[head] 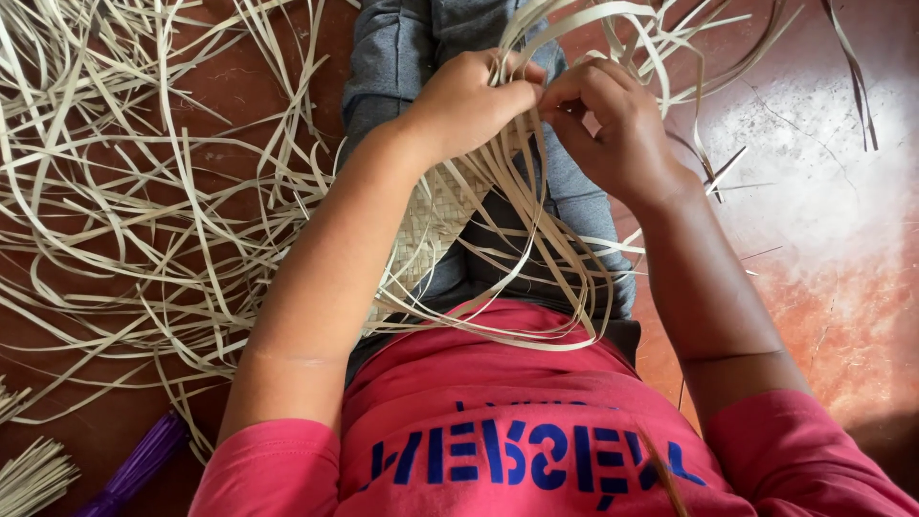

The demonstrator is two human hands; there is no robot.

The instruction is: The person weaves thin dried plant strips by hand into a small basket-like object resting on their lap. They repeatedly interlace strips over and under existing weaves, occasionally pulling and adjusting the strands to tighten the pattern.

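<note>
- Our left hand [469,101] and right hand [613,120] are both closed, pinching thin pale strips [550,244] above the lap.
- We judge a strip can crease or slip out, because it is flat, stiff and smooth.
- The woven mat piece [431,225] lies on the knees, under the left wrist.
- Loose strips [144,191] tangle on the red floor [823,268] at left.

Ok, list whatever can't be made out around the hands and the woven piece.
Head view only:
- Flat pale woven mat: mostly hidden under the left hand and forearm.
- Fingertips of both hands, right hand included: buried among pale thin strips.
- Purple bundle: cut off by the bottom edge.
</note>
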